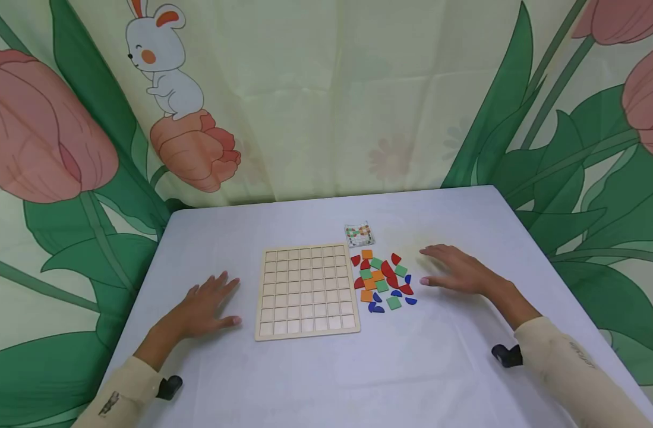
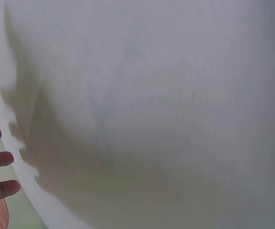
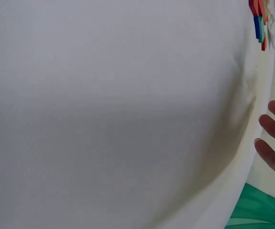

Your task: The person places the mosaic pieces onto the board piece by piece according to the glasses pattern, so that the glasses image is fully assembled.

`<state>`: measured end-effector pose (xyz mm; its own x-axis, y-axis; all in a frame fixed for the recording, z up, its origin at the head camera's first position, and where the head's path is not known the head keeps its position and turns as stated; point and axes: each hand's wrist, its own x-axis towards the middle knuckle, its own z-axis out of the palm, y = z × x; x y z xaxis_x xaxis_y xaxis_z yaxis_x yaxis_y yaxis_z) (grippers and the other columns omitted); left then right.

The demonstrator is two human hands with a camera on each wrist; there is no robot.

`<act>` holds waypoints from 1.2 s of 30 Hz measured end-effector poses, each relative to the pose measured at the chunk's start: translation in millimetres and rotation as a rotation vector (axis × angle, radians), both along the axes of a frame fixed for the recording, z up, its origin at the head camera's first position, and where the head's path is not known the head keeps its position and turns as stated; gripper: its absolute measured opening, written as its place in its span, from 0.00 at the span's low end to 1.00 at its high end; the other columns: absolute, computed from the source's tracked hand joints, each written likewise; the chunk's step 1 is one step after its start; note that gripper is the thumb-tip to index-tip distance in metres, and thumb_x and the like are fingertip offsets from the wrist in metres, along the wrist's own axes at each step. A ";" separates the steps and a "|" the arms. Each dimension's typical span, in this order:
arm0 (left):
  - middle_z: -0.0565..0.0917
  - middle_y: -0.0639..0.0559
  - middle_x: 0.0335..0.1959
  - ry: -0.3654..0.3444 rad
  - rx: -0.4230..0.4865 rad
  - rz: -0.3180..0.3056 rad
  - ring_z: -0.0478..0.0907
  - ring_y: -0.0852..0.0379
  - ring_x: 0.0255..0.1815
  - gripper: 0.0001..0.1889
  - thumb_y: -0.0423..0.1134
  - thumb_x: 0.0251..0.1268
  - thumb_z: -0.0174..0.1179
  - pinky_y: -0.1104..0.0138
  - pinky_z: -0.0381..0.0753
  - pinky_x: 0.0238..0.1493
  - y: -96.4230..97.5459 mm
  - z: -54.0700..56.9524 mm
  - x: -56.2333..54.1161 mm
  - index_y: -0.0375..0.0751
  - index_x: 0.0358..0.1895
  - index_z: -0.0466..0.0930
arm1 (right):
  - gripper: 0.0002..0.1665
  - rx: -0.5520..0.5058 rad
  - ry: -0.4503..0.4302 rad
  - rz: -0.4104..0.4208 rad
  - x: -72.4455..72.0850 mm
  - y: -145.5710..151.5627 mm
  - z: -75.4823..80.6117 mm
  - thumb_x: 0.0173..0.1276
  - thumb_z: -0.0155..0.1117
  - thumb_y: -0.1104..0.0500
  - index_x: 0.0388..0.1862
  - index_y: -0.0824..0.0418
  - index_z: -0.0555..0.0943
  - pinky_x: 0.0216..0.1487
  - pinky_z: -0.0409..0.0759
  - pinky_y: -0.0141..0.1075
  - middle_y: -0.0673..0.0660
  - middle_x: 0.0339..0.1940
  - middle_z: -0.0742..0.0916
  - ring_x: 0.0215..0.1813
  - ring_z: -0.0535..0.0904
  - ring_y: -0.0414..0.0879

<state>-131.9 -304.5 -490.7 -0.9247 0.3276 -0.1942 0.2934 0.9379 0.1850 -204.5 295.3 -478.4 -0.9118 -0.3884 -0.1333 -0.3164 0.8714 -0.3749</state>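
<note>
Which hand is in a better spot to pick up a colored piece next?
Probably the right hand: it is just beside the colored pieces, with open, empty fingers. The left hand is empty too, but the grid board lies between it and them.

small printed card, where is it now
In the head view, the small printed card lies beside the far right corner of the pale wooden grid board, beyond the coloured flat pieces.

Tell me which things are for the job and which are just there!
Probably for the job:
wooden grid board
coloured pieces
small patterned card
left hand
right hand

Probably just there:
white table
rabbit-and-tulip backdrop
</note>
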 end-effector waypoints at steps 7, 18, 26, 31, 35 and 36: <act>0.58 0.34 0.79 -0.023 0.027 -0.024 0.56 0.28 0.77 0.53 0.76 0.57 0.57 0.32 0.58 0.69 12.9 -2.2 6.0 0.45 0.79 0.59 | 0.47 -0.086 -0.065 -0.029 -10.0 -23.2 4.9 0.61 0.69 0.32 0.72 0.56 0.72 0.57 0.79 0.62 0.64 0.69 0.77 0.64 0.77 0.63; 0.58 0.36 0.80 -0.012 0.014 -0.066 0.54 0.29 0.78 0.54 0.79 0.54 0.55 0.32 0.55 0.71 29.3 -4.8 12.7 0.47 0.79 0.59 | 0.35 -0.159 -0.067 0.016 -29.2 -48.4 2.6 0.66 0.69 0.41 0.67 0.58 0.78 0.50 0.85 0.45 0.60 0.61 0.85 0.53 0.82 0.51; 0.55 0.36 0.81 -0.022 -0.016 -0.083 0.49 0.29 0.80 0.56 0.80 0.53 0.54 0.31 0.53 0.71 39.1 -8.6 13.5 0.49 0.80 0.56 | 0.24 -0.114 -0.096 0.003 -43.8 -56.8 -3.7 0.70 0.69 0.52 0.63 0.58 0.82 0.55 0.84 0.46 0.58 0.53 0.87 0.55 0.82 0.53; 0.53 0.36 0.81 -0.027 -0.026 -0.084 0.48 0.29 0.80 0.57 0.80 0.52 0.55 0.31 0.54 0.71 40.5 -10.7 14.2 0.48 0.80 0.55 | 0.21 -0.095 -0.086 0.024 -49.1 -60.7 -4.4 0.69 0.69 0.56 0.59 0.58 0.85 0.55 0.84 0.46 0.57 0.49 0.87 0.55 0.82 0.54; 0.53 0.36 0.81 -0.029 -0.029 -0.084 0.48 0.29 0.80 0.57 0.80 0.52 0.55 0.32 0.56 0.70 40.7 -11.6 14.8 0.49 0.80 0.55 | 0.20 -0.082 -0.086 0.048 -51.8 -61.5 -5.5 0.69 0.69 0.58 0.59 0.58 0.85 0.52 0.84 0.43 0.56 0.46 0.87 0.53 0.82 0.51; 0.53 0.35 0.81 -0.026 -0.024 -0.086 0.49 0.28 0.80 0.57 0.80 0.52 0.56 0.31 0.57 0.70 41.1 -11.6 15.0 0.49 0.80 0.55 | 0.20 -0.079 -0.085 0.060 -52.3 -61.6 -5.6 0.69 0.69 0.58 0.59 0.59 0.85 0.51 0.84 0.42 0.56 0.46 0.86 0.52 0.82 0.51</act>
<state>-116.9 -263.5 -502.4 -0.8879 0.4001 -0.2270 0.3680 0.9139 0.1713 -256.8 233.6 -484.0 -0.8735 -0.4539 -0.1761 -0.3310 0.8189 -0.4690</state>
